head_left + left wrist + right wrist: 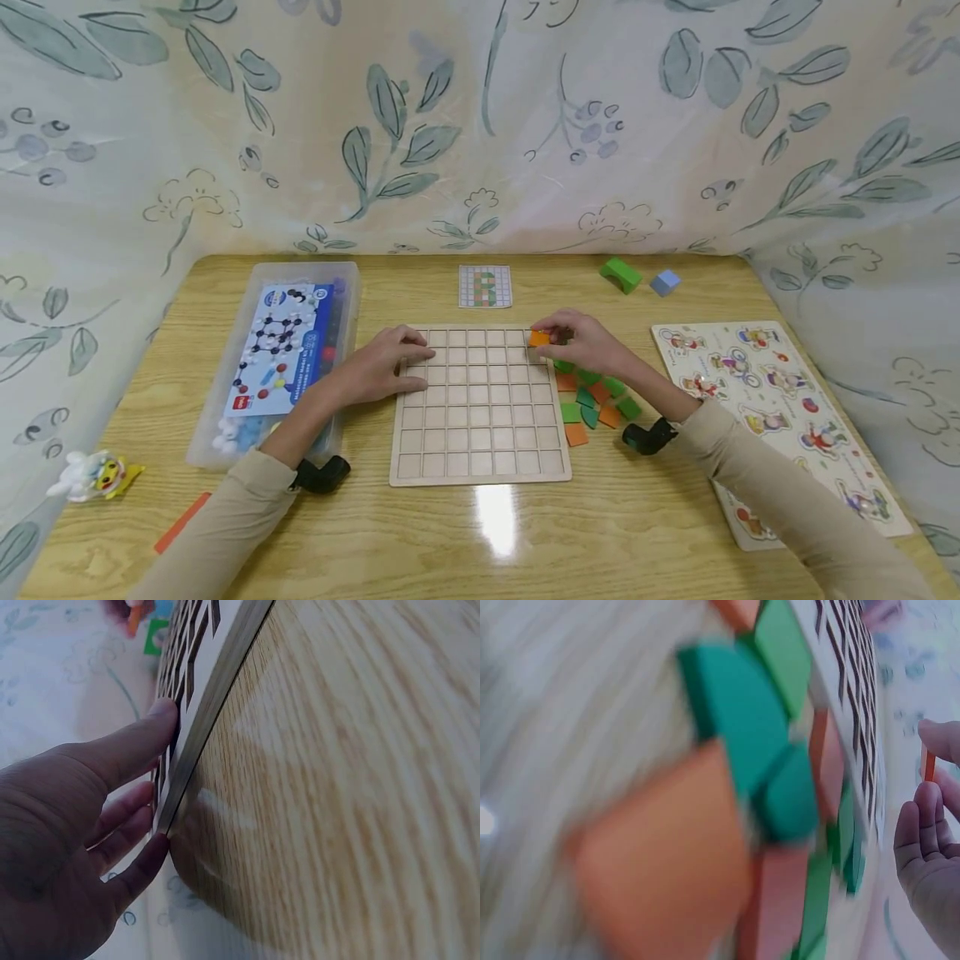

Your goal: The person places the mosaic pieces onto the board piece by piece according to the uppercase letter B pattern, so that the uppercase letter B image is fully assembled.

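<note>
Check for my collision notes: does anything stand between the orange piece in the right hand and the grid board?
Nothing visible does. The right hand pinches the orange piece at the far right corner of the grid board, whose visible cells are bare. Loose pieces lie beside its right edge, the left hand at its left.

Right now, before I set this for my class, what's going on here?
A person's right hand pinches an orange tile at the far right corner of a wooden grid board, while the left hand touches its left edge. Loose green and orange pieces lie along the board's right side. A pattern card lies beyond the far edge.
</note>
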{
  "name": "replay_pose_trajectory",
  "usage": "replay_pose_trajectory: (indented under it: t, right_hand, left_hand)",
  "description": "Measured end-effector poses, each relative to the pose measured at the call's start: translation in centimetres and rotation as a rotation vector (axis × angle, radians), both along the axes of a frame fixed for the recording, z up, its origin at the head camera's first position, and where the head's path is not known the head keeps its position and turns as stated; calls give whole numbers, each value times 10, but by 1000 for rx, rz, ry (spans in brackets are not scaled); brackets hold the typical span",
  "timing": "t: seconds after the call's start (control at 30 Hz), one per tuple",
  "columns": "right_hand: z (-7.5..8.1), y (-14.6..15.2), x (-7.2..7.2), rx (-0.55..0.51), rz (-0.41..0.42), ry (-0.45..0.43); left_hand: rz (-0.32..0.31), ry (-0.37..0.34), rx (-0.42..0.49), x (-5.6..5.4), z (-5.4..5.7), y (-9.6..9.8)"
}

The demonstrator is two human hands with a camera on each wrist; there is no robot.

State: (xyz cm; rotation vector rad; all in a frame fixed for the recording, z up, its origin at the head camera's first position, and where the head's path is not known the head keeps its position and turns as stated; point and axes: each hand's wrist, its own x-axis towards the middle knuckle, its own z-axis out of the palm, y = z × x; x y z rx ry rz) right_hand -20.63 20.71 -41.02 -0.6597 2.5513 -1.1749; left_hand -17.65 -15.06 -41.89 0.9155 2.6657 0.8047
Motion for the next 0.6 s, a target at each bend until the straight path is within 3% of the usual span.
replay_pose_trajectory:
  t: [0.33, 0.6]
  right_hand:
    - [-7, -64, 2, -30, 170, -17]
    - [-11, -92, -2, 38, 200, 16]
  left_hand:
    - [5, -3, 4, -1, -2, 0]
    - [0, 3, 14, -1, -3, -1]
